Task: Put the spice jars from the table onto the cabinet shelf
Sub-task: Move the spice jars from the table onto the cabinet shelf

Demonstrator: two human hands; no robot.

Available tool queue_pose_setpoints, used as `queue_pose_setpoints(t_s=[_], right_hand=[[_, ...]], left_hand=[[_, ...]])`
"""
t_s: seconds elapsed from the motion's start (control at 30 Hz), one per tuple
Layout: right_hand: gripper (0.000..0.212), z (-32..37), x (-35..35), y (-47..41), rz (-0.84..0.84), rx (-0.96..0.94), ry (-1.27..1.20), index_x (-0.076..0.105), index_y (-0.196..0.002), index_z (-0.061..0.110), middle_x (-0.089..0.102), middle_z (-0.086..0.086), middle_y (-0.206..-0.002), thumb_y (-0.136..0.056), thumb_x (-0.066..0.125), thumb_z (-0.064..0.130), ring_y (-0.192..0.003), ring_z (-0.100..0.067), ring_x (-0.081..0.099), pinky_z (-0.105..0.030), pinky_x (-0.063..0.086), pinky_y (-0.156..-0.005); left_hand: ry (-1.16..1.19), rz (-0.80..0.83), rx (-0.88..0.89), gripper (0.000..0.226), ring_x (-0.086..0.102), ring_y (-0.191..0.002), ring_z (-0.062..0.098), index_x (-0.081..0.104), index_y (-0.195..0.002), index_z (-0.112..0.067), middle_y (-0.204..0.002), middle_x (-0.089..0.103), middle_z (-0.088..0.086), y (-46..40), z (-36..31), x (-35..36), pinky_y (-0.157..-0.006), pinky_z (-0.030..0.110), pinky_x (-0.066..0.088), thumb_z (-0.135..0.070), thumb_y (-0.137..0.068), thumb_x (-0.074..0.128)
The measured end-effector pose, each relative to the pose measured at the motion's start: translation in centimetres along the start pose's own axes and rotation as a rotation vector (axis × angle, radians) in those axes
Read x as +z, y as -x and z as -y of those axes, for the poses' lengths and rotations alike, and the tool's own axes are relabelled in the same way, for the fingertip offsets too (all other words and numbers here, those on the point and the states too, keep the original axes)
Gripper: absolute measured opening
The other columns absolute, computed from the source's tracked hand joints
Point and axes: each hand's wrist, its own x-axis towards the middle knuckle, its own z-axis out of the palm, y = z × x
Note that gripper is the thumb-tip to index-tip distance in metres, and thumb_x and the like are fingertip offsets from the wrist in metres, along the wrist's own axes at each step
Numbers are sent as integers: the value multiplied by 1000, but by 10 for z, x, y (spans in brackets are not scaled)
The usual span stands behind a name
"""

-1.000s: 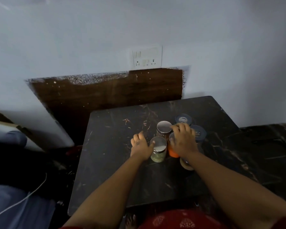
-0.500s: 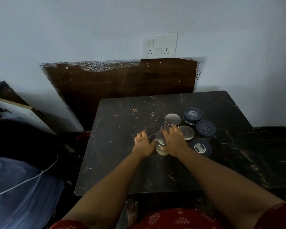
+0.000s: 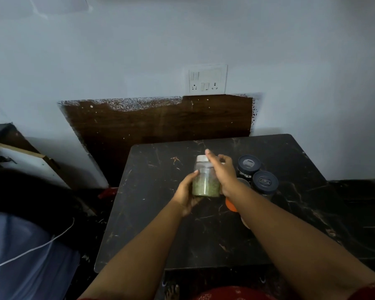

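Left fingers: curled round the lower left side of the green spice jar [image 3: 205, 180], clamped on it from below; the left hand [image 3: 185, 197] carries its weight.
Right fingers: the right hand [image 3: 222, 172] lies against the right side and top of the same jar, fingers [image 3: 210, 155] partly spread near the white lid [image 3: 201, 158]; I judge they steady it, but whether they really pinch it I cannot tell.
Jar: upright, lifted clear above the bench [image 3: 156, 224], near its middle.
Why held so: two hands probably keep the smooth jar from tipping during the lift.
Arms: both forearms reach forward from the near edge and meet at the jar.
Other jars: two dark-lidded jars [image 3: 265, 182] stand on the bench just to the right; an orange-filled jar [image 3: 231, 205] is partly hidden under the right forearm.
Shelf: the cabinet shelf is not in view.
Far side: a switch panel [image 3: 207, 79] on the wall.
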Motion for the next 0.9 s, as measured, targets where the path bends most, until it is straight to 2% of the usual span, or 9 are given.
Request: queue_pose_setpoints(t_s=[0.07, 0.17, 0.27, 0.37, 0.5, 0.63, 0.77, 0.83, 0.9], right_hand=[[100, -2, -1, -4, 44, 78, -113, 52, -125, 23, 64, -11, -120, -44, 80, 74, -97, -30, 69, -49, 58, -80], [90, -3, -3, 6, 91, 90, -111, 50, -129, 19, 65, -13, -115, -55, 83, 58, -96, -30, 69, -43, 60, -70], [59, -4, -8, 14, 179, 141, -79, 56, -122, 15, 69, -14, -111, -76, 75, 47, -94, -29, 70, -38, 59, -68], [37, 5, -13, 18, 243, 163, -75, 59, -112, 13, 70, -14, -105, -87, 65, 39, -92, -27, 69, -38, 57, -75], [26, 7, -9, 20, 189, 156, -171, 61, -104, 13, 68, -13, -100, -92, 56, 35, -91, -29, 67, -43, 53, -86], [40, -1, -5, 18, 86, 156, -203, 60, -117, 11, 66, -17, -111, -93, 46, 40, -100, -32, 65, -47, 55, -87], [44, -1, -11, 15, 21, 148, -118, 60, -113, 13, 69, -13, -104, -90, 56, 50, -91, -27, 68, -37, 57, -77], [35, 4, -15, 18, 4, 124, -113, 62, -102, 13, 69, -11, -95, -92, 58, 46, -81, -24, 67, -32, 53, -65], [30, 7, -18, 19, 12, 119, -154, 62, -98, 13, 68, -10, -92, -94, 57, 42, -78, -24, 66, -32, 52, -61]], left_hand=[[20, 11, 6, 51, 66, -102, 26, 60, -127, -9, -115, 68, 15, 0, -5, 10, -82, 34, 57, -44, -91, 54], [61, -8, -15, 54, 67, -103, 26, 59, -128, -11, -118, 68, 16, -1, -6, 17, -75, 33, 57, -51, -95, 45], [130, -44, -62, 64, 68, -94, 29, 63, -123, -7, -117, 67, 21, -4, -5, 14, -62, 29, 57, -57, -96, 33], [127, -89, -110, 64, 63, -70, 24, 66, -116, -5, -102, 64, 17, -5, -3, 11, -45, 23, 45, -54, -94, 30], [177, -94, -131, 57, 67, -87, 27, 64, -119, -7, -106, 69, 17, -9, -9, 11, -65, 31, 55, -49, -93, 36], [200, -21, -102, 53, 65, -106, 31, 61, -125, -9, -119, 67, 19, -7, -19, 22, -93, 45, 50, -47, -97, 36], [179, -7, -112, 49, 65, -99, 29, 55, -130, -8, -112, 68, 17, -7, -19, 27, -87, 43, 51, -35, -98, 29], [180, -45, -103, 45, 65, -99, 29, 57, -125, -6, -109, 68, 17, -8, -18, 28, -85, 43, 53, -29, -99, 29], [165, -105, -84, 38, 65, -101, 31, 59, -121, -6, -110, 68, 17, -10, -16, 26, -86, 45, 55, -26, -102, 33]])
